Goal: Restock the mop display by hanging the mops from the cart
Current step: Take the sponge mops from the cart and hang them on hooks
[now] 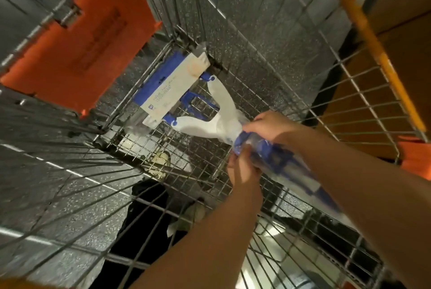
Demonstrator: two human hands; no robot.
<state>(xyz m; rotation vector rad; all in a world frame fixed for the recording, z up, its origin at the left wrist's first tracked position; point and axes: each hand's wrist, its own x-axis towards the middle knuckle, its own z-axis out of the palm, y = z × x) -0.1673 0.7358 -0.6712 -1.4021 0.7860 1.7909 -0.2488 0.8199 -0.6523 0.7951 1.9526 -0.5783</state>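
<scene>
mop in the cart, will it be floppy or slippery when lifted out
Likely stiff: the mop has a rigid-looking blue frame. The glossy plastic wrap under the left hand and right hand may slip. Its wide head could snag the cart.

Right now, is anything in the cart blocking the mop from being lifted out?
Nothing visible. The left hand and right hand both grip the wrapped shaft of the mop. Its head lies on the wire floor of the cart with nothing on top. The display is out of view.
</scene>
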